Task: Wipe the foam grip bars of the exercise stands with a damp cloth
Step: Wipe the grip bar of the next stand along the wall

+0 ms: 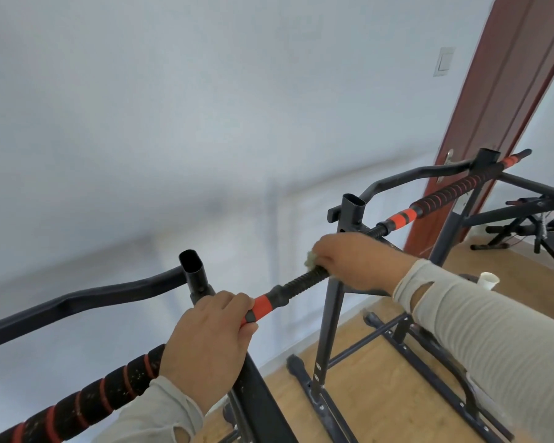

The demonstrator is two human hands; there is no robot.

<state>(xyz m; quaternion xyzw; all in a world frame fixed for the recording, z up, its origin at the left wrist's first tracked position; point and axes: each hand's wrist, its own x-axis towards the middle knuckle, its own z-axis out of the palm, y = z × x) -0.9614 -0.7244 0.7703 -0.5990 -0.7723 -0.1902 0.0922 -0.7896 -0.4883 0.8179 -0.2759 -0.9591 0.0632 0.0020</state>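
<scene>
1. Near bar [298, 281] is clamped at its orange section by the left hand [210, 338], likely for steadying.
2. Cloth [311, 259] is wrapped round the ribbed end, gripped by the right hand [357, 262]; mostly hidden.
3. Far bar [451, 191] sits untouched beyond.

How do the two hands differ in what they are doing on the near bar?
The left hand grips the bar bare, over its orange section; the right hand holds a pale cloth against the black ribbed section farther along. The left hand sits nearer the camera, the right hand farther away. Both are curled round the same bar, and both arms wear light ribbed sleeves.
</scene>
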